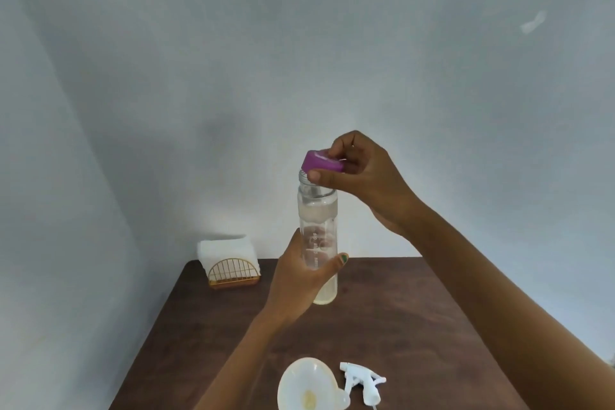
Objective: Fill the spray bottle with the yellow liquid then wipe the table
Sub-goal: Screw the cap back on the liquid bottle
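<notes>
Presently: clear bottle with a little pale yellow liquid at its base, held upright above the table, left hand wrapped round its lower body, likely to steady it. Right hand pinches the purple cap, tilted over the open neck, so it seems mid-removal or mid-refit; which, cannot be told. Near edge of table: white funnel, yellow residue inside, and the detached spray head lying just beside it, presumably kept handy; napkin holder at the far left corner.
</notes>
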A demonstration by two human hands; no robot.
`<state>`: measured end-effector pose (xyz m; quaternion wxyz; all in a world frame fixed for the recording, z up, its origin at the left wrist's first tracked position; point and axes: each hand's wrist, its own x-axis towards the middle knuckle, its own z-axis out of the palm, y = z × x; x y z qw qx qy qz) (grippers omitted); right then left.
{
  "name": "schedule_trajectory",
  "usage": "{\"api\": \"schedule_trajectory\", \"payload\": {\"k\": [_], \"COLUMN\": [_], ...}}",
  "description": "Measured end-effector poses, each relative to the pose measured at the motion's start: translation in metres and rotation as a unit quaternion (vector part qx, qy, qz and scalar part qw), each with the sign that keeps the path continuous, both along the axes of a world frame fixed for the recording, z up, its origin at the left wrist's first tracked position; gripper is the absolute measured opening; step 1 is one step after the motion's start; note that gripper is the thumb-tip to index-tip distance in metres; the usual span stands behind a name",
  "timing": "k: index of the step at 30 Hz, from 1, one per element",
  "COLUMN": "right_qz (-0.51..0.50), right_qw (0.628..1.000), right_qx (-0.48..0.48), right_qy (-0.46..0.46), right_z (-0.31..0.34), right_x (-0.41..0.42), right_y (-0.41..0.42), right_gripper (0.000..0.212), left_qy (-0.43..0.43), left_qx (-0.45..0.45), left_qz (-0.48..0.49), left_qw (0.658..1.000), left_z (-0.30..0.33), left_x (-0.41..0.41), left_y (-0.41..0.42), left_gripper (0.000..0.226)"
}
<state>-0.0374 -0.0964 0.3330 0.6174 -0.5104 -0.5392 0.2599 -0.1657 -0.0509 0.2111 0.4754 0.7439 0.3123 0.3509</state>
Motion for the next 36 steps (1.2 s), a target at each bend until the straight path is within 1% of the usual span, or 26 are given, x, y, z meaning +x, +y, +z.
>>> {"api": "schedule_trajectory", "payload": {"k": [2, 4, 7, 10, 12, 14, 15, 17, 18, 20, 22, 23, 25, 26, 28, 30, 31, 32, 33, 34, 35, 36], "right_qz": [0.003, 0.013, 0.022, 0.007, -0.019, -0.033, -0.02, 0.034, 0.062, 0.107, 0.123, 0.112, 0.051, 0.009, -0.069, -0.131, -0.149, -0.157, -0.152, -0.125, -0.079, -0.018], "right_qw": [1.0, 0.998, 0.993, 0.988, 0.978, 0.967, 0.965, 0.971, 0.972, 0.964, 0.946, 0.939, 0.922, 0.907, 0.861, 0.808, 0.794, 0.794, 0.806, 0.828, 0.856, 0.88], "right_qx": [-0.013, -0.032, -0.053, -0.077, -0.09, -0.104, -0.112, -0.12, -0.116, -0.105, -0.111, -0.117, -0.119, -0.122, -0.144, -0.161, -0.165, -0.161, -0.157, -0.156, -0.156, -0.162], "right_qy": [-0.019, -0.057, -0.104, -0.134, -0.185, -0.232, -0.235, -0.206, -0.196, -0.221, -0.279, -0.305, -0.365, -0.403, -0.483, -0.552, -0.565, -0.565, -0.551, -0.524, -0.486, -0.447], "right_z": [0.0, 0.001, 0.002, 0.003, 0.002, 0.003, 0.004, 0.008, 0.01, 0.016, 0.021, 0.024, 0.027, 0.027, 0.025, 0.023, 0.023, 0.025, 0.028, 0.031, 0.034, 0.037], "right_x": [0.0, 0.001, 0.001, 0.0, -0.001, -0.002, -0.001, 0.001, 0.003, 0.008, 0.012, 0.012, 0.011, 0.009, 0.003, -0.005, -0.006, -0.005, -0.002, 0.002, 0.006, 0.008], "right_y": [0.0, 0.0, 0.0, 0.002, 0.002, 0.001, 0.0, -0.002, -0.003, -0.005, -0.005, -0.005, -0.003, -0.002, 0.0, 0.0, 0.0, 0.0, -0.001, -0.001, -0.002, -0.004], "right_gripper": [0.043, 0.048, 0.05, 0.046, 0.045, 0.052, 0.059, 0.071, 0.069, 0.056, 0.044, 0.041, 0.037, 0.039, 0.048, 0.063, 0.072, 0.077, 0.08, 0.076, 0.062, 0.042], "left_qy": [0.011, 0.019, 0.025, 0.03, 0.033, 0.034, 0.034, 0.035, 0.037, 0.038, 0.041, 0.046, 0.052, 0.052, 0.053, 0.058, 0.058, 0.055, 0.05, 0.045, 0.041, 0.039], "left_qx": [-0.005, -0.015, -0.011, -0.004, -0.001, -0.001, -0.001, 0.0, 0.002, 0.002, 0.004, 0.007, 0.015, 0.017, 0.019, 0.022, 0.021, 0.02, 0.018, 0.014, 0.01, 0.008], "left_qz": [-0.004, -0.004, -0.003, -0.001, 0.003, 0.009, 0.01, 0.009, 0.007, 0.005, 0.007, 0.008, 0.007, 0.006, 0.004, 0.002, 0.001, 0.001, 0.002, 0.002, 0.001, 0.002], "left_qw": [1.0, 1.0, 1.0, 1.0, 0.999, 0.999, 0.999, 0.999, 0.999, 0.999, 0.999, 0.999, 0.999, 0.998, 0.998, 0.998, 0.998, 0.998, 0.999, 0.999, 0.999, 0.999], "left_z": [0.0, -0.001, -0.002, -0.006, -0.009, -0.011, -0.012, -0.014, -0.016, -0.019, -0.022, -0.023, -0.025, -0.026, -0.027, -0.027, -0.026, -0.027, -0.028, -0.029, -0.03, -0.031], "left_x": [0.0, 0.0, 0.001, 0.003, 0.004, 0.005, 0.005, 0.004, 0.004, 0.002, 0.001, 0.0, -0.001, -0.001, -0.001, -0.001, -0.001, 0.0, 0.0, -0.001, -0.001, -0.002], "left_y": [0.0, 0.0, -0.001, 0.0, 0.0, 0.0, 0.001, 0.003, 0.005, 0.007, 0.008, 0.008, 0.008, 0.007, 0.005, 0.003, 0.002, 0.002, 0.003, 0.005, 0.005, 0.007], "left_gripper": [0.06, 0.058, 0.053, 0.054, 0.055, 0.054, 0.054, 0.055, 0.056, 0.058, 0.06, 0.06, 0.058, 0.056, 0.051, 0.049, 0.05, 0.049, 0.049, 0.048, 0.048, 0.048]}}
